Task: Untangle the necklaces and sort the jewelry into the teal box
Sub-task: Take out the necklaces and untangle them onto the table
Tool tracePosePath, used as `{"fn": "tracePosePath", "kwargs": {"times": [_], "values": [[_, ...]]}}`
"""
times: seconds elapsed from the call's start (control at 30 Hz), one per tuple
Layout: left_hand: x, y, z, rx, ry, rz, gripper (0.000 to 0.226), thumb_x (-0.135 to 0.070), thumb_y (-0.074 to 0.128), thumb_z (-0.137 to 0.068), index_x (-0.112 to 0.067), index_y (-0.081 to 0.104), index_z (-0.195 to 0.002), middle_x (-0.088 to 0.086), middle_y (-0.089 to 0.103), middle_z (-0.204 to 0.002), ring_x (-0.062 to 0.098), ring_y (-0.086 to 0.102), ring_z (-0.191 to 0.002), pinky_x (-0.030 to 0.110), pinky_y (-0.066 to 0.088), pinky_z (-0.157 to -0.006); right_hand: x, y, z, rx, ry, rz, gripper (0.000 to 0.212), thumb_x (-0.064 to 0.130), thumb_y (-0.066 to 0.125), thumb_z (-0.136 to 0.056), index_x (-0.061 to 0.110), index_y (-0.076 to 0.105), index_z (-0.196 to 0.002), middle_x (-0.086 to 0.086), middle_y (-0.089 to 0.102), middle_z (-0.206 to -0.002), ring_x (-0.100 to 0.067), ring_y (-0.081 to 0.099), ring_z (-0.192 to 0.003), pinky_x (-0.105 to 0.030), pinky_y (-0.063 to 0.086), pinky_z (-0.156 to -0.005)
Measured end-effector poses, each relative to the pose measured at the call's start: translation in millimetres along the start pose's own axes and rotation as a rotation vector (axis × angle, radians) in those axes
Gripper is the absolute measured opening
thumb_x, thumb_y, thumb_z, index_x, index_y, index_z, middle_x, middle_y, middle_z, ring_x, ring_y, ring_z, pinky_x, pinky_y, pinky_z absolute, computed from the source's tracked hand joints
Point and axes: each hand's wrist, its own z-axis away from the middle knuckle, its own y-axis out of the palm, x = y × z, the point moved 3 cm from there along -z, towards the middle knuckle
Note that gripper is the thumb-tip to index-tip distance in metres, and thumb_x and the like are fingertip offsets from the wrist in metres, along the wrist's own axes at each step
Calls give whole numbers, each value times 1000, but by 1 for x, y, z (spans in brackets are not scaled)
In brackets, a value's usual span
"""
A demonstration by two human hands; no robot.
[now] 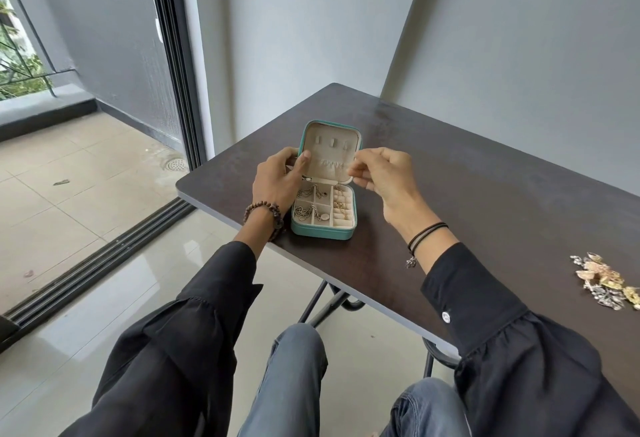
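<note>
The teal box (322,232) stands open near the table's left front edge, its cream-lined lid (329,149) upright. Silver chains (308,211) lie in the left compartments and gold pieces (341,204) in the right-hand slots. My left hand (277,182) grips the lid's left edge, thumb on the lining. My right hand (377,176) is at the lid's right edge with its fingertips pinched together; whether they hold anything small I cannot tell. A pile of gold and silver jewelry (606,284) lies on the table far to the right.
The dark brown table (467,194) stands in a corner of grey walls. A sliding glass door and balcony are to the left. My knees in jeans are below the table's front edge.
</note>
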Motion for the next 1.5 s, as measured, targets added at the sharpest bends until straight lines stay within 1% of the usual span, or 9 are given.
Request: {"fn": "tracePosePath", "kwargs": {"times": [0.17, 0.3, 0.43, 0.6, 0.73, 0.87, 1.07, 1.37, 1.5], "values": [[-1, 0, 0, 6, 0, 7, 46, -61, 49, -90, -22, 71, -104, -7, 73, -91, 15, 70, -86, 45, 59, -78, -6, 6, -4, -18, -107, 342, 16, 25, 64, -79, 20, 72, -67, 2, 71, -64, -16, 65, -58, -33, 54, -59], [-1, 0, 1, 8, 5, 5, 43, -57, 50, -93, -22, 71, -105, -7, 72, -92, 15, 70, -86, 45, 59, -78, -3, 15, 1, -88, -217, 801, 34, 48, 67, -85, 19, 77, -70, 2, 73, -71, -27, 69, -79, -35, 54, -70], [-2, -1, 1, 0, 12, 3, 38, -53, 52, -95, -21, 71, -105, -5, 72, -93, 16, 69, -86, 45, 59, -78, 1, 26, 3, -112, -297, 971, 33, 43, 67, -90, 17, 76, -71, 0, 75, -86, -33, 71, -90, -37, 55, -72], [-3, -1, 2, -3, 21, -2, 36, -51, 53, -96, -21, 71, -105, -7, 72, -91, 12, 69, -83, 43, 59, -77, 0, 25, 7, -105, -210, 664, 15, 32, 72, -84, 23, 77, -73, 5, 76, -88, -23, 70, -91, -42, 59, -79], [-2, -1, 1, 1, 16, -2, 38, -54, 52, -95, -22, 71, -105, -8, 72, -92, 13, 69, -85, 43, 59, -78, 0, 22, 6, -81, -118, 312, 7, 20, 72, -80, 16, 73, -74, 0, 73, -65, -6, 66, -57, -29, 54, -56], [-2, -1, 2, 7, 13, -3, 38, -55, 51, -94, -24, 71, -104, -9, 72, -92, 12, 69, -86, 43, 59, -78, 2, 21, 1, -15, 67, 14, 15, 1, 60, -83, 5, 68, -71, -13, 73, -73, -15, 59, -55, -21, 40, -44], [-2, -1, 3, -1, 3, -1, 43, -64, 48, -89, -29, 71, -99, -11, 72, -89, 11, 69, -85, 43, 59, -78, 6, 15, -3, 41, 163, -12, 15, 2, 63, -87, 0, 68, -74, -9, 67, -65, -12, 51, -51, -19, 38, -43], [-5, -2, 5, -3, -13, 8, 40, -60, 50, -90, -28, 72, -101, -12, 73, -90, 10, 69, -85, 43, 59, -80, 4, 18, -16, -22, -42, 136, 31, 16, 65, -94, 14, 70, -63, -1, 66, -59, -9, 51, -47, -21, 42, -48], [-5, -3, 5, -5, -20, 6, 39, -57, 51, -91, -26, 72, -100, -10, 72, -89, 12, 69, -84, 43, 58, -80, 8, 19, -18, -40, -117, 86, 15, 19, 65, -94, 16, 76, -85, 1, 68, -62, -7, 52, -49, -23, 47, -54]]}}
